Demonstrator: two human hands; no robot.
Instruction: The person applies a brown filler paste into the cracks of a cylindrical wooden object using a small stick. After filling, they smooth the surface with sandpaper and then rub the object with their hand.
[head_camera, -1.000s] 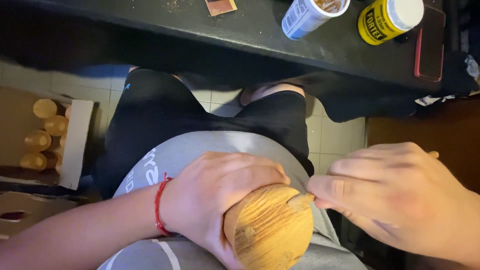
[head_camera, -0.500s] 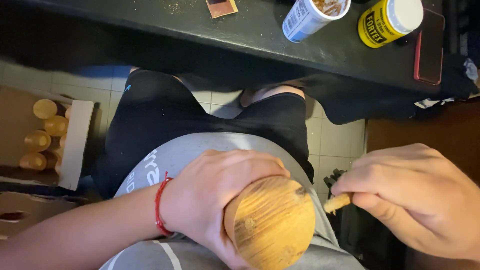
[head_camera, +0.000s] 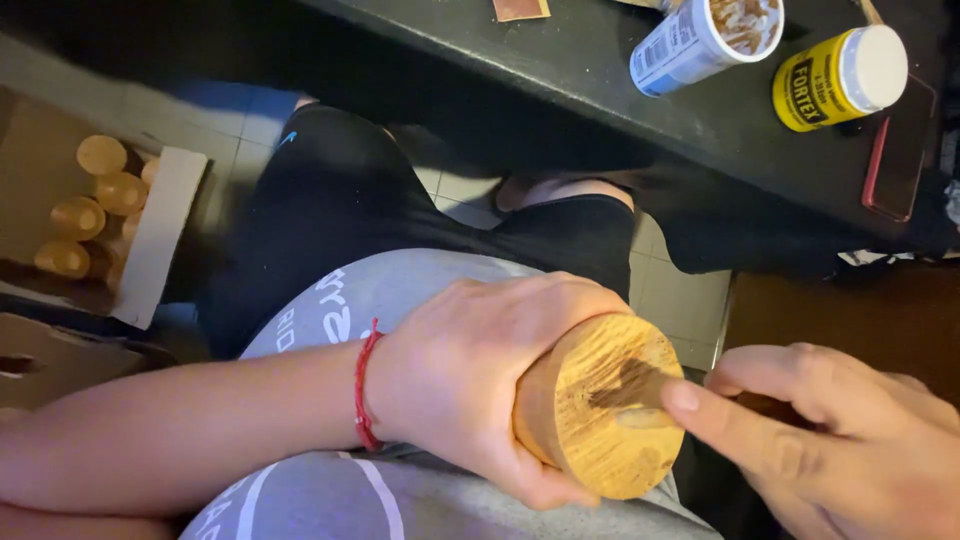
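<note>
Head view, from my left: a cardboard box (head_camera: 150, 240) of round wooden pieces (head_camera: 100, 155) sits on the floor. My left hand (head_camera: 480, 375), red string bracelet (head_camera: 365, 385) at the wrist, wraps its fingers around the wooden cylinder (head_camera: 600, 405) over my lap. A moment ago my right hand (head_camera: 840, 440) held the small brush (head_camera: 640, 385) off the end face; now it touches the wood, fingers pinching it, leaving a dark streak. Above, on the black table (head_camera: 560, 70), stand a white can (head_camera: 700, 40) and yellow jar (head_camera: 835, 75); nothing blocks the face.
</note>
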